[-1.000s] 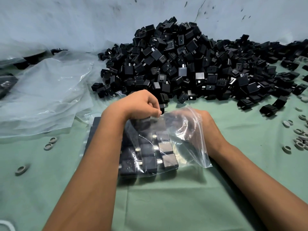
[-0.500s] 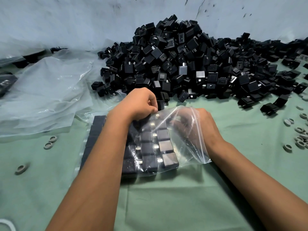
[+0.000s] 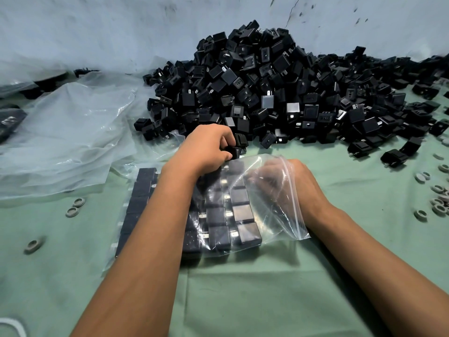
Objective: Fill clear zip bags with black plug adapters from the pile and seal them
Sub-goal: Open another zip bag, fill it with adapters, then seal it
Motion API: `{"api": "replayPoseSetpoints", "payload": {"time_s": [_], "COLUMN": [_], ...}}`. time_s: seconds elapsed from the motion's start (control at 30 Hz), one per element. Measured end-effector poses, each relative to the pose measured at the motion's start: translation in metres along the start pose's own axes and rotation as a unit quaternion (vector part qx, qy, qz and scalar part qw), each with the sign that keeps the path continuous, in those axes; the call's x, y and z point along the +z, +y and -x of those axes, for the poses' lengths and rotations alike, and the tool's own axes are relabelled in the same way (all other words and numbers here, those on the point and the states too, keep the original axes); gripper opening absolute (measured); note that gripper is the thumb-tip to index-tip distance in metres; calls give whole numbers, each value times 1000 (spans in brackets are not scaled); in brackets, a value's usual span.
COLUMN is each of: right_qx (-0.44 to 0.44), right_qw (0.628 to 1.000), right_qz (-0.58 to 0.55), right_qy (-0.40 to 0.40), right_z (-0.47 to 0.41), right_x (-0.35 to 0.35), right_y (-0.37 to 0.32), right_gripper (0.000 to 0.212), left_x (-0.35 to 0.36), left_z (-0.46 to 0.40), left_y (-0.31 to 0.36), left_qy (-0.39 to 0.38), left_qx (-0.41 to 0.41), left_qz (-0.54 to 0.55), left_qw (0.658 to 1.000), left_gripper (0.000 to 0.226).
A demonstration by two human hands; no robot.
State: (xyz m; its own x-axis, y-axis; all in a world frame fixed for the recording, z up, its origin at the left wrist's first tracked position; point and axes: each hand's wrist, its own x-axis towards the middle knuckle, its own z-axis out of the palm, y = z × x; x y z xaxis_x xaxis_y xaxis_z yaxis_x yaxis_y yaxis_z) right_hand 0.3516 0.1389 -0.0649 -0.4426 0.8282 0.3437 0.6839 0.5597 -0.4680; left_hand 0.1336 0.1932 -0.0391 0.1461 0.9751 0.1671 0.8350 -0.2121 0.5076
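A clear zip bag (image 3: 274,212) lies on the green cloth in front of me, holding several black plug adapters (image 3: 240,212) set in neat rows. My right hand (image 3: 289,186) is inside the bag's open mouth, seen through the plastic, fingers curled around an adapter there. My left hand (image 3: 209,149) sits at the bag's far edge, at the foot of the big pile of black adapters (image 3: 291,93), and grips a black adapter (image 3: 234,150). A second bag with a row of adapters (image 3: 141,198) lies under my left forearm.
Crumpled clear plastic sheets (image 3: 65,137) cover the left side of the cloth. Loose grey rings lie at the left (image 3: 75,207) and along the right edge (image 3: 437,198). Stray adapters (image 3: 393,156) sit to the right of the pile. A pale wall stands behind.
My left hand has moved away from the bag's top toward the pile and now grips a loose adapter. My right hand has stayed inside the bag.
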Motion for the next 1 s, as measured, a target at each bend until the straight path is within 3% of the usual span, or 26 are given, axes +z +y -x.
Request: {"api": "replayPoseSetpoints", "payload": {"time_s": [0.1, 0.23, 0.33, 0.4, 0.47, 0.57, 0.67, 0.77, 0.9, 1.0], "right_qx": [-1, -5, -7, -25, -3, 63, 161, 158, 121, 154], "right_qw": [1000, 998, 1000, 999, 999, 989, 956, 941, 879, 843], "right_qz": [-11, -47, -4, 17, -32, -113, -197, -181, -423, -485], "right_qy": [6, 43, 21, 20, 40, 71, 145, 240, 186, 176], "right_z": [3, 3, 0, -1, 1, 3, 1, -2, 0, -2], "right_x": [-1, -2, 1, 3, 5, 4, 1, -6, -14, -14], "right_y": [-2, -4, -3, 0, 2, 8, 13, 21, 26, 29], "right_gripper": [35, 19, 40, 38, 22, 22, 21, 16, 26, 21], "left_x": [-1, -1, 0, 0, 0, -3, -7, -6, 8, 18], "left_z": [-1, 0, 0, -1, -2, -1, 1, 4, 8, 11], "left_y": [0, 1, 2, 2, 2, 10, 24, 45, 76, 88], "left_qy": [6, -8, -3, 4, 16, 43, 65, 67, 64, 61], "left_qx": [4, 1, 3, 1, -6, -12, -8, 1, 38, 68], "left_qz": [1, 15, 13, 20, 34, 74, 145, 228, 280, 260], "left_qw": [1000, 1000, 1000, 1000, 999, 996, 987, 971, 957, 961], "left_gripper": [23, 31, 36, 32, 29, 27, 25, 26, 25, 26]}}
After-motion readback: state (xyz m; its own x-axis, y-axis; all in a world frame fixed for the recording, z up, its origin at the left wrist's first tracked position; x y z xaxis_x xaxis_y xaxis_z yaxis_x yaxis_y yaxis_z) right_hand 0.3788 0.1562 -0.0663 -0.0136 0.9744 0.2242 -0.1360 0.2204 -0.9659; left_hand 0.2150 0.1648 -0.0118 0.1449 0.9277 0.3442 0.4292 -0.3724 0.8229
